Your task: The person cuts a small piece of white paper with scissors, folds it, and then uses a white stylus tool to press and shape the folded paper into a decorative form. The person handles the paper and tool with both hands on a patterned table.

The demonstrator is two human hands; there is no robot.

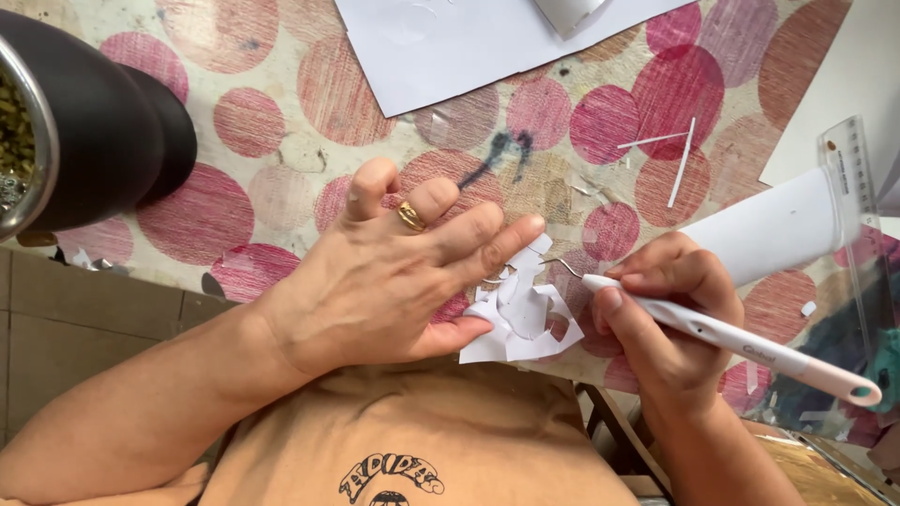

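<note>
Pink and red circles cover the cloth on the surface (281,122), seen from above the person's hands. Far to the left of the left hand's fingers stands a dark cup (84,122) with a metal rim; inside it shows a greenish, crumbly fill.

Beyond the fingers, at the far edge, lie white sheets (450,47). Thin white strips (680,155) lie past the right hand, and small paper scraps dot the cloth around them. To the right of the right hand lies a rolled or folded white sheet (769,230), and beside it a clear ruler (867,244), reaching toward the near right corner. Nothing lies between the two hands but the paper itself.

The left hand (394,272) rests flat, fingers (487,239) stretched out and slightly spread, a gold ring (411,216) on one of them. Thumb and fingertips press on a white cutout (520,314), which lies at the near edge of the surface, partly under the fingertips and reaching out to their right.

The right hand (666,328) is closed around a white craft knife (741,342), held like a pencil, its fingers curled tight on the shaft. The knife's tip meets the cutout's upper right edge, just beside the left fingertips; its teal-capped end points away to the right.
</note>
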